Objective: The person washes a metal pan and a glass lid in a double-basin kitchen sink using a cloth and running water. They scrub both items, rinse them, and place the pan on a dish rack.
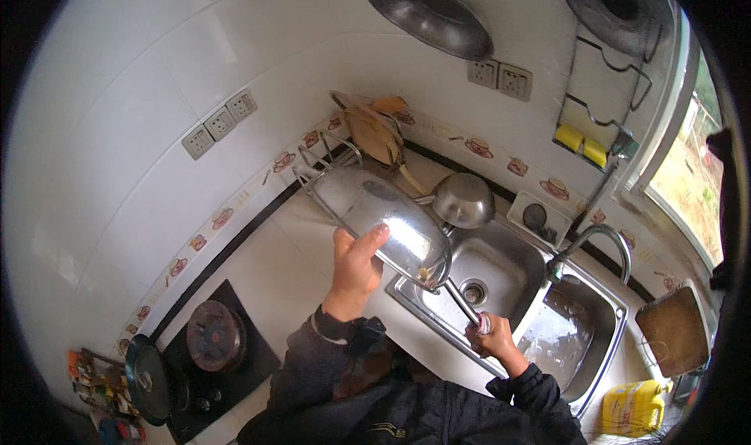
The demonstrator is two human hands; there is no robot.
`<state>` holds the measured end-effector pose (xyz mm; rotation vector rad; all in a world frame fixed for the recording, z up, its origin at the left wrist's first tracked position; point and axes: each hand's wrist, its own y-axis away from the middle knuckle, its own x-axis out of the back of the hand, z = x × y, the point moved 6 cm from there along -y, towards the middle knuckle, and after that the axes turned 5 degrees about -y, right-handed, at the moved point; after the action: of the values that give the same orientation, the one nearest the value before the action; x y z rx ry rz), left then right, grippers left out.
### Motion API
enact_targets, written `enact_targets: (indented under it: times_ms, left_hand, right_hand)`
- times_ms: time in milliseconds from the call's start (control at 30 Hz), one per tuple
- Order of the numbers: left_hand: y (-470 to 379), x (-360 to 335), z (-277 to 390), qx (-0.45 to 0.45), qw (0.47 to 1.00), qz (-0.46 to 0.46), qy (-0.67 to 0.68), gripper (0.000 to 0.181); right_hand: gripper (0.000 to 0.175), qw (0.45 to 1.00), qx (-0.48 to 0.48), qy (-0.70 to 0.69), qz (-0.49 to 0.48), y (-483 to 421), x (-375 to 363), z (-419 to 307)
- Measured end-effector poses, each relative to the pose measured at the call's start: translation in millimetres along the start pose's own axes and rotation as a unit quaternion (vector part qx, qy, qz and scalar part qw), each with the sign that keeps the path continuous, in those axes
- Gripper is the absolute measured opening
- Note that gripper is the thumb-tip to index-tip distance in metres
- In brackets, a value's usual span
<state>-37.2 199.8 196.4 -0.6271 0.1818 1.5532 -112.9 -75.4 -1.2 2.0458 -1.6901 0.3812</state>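
Note:
A large shiny metal pan (375,210), seen from its underside, is tilted between a wire rack (331,152) and the sink. My left hand (358,266) grips its near rim, the thumb lying on the metal. My right hand (493,336) is closed around the end of the long metal handle (462,301), over the front edge of the sink. Beyond the pan, a small metal saucepan (464,200) rests upside down by the empty left basin (493,263). Water with some foam stands in the right basin (557,333), below a curved faucet (598,234).
At the left, a round pot (214,336) and a dark frying pan (148,380) stand on a black hob (234,380). A yellow jug (633,407) and a board (675,330) are right of the sink. A wok (431,20) hangs on the wall; chopping boards (369,131) lean in the corner.

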Motion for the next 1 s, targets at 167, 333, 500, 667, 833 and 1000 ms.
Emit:
enact_targets:
  times_ms: [167,333,500,667,833,1000]
  left_hand:
    - [-61.7,21.9,18.9,-0.074,0.994,-0.028,-0.073,0.013]
    - [-117.2,27.8,33.0,-0.029,0.991,-0.123,0.047,0.015]
    - [-160.1,36.4,30.7,-0.075,0.989,-0.126,0.031,0.025]
    - [-187.2,63.5,24.2,-0.057,0.989,-0.137,-0.002,0.028]
    - [-204.1,75.2,24.0,-0.042,0.991,-0.127,0.018,0.03]
    - [-227.5,91.9,26.0,-0.068,0.991,-0.113,0.023,0.03]
  right_hand:
    - [0.027,0.99,0.08,0.012,0.117,-37.4,-11.6,-40.9]
    - [0.023,0.991,0.009,-0.064,0.117,-84.5,-30.9,-74.0]
    - [0.014,0.986,0.005,-0.114,0.121,-116.3,-39.0,-98.7]
    - [0.016,0.988,0.042,-0.058,0.136,-150.0,-45.6,-89.3]
    - [0.025,0.983,0.078,0.012,0.165,-180.9,-47.9,-93.1]
    - [0.022,0.988,0.061,-0.032,0.137,-205.8,-52.7,-101.5]
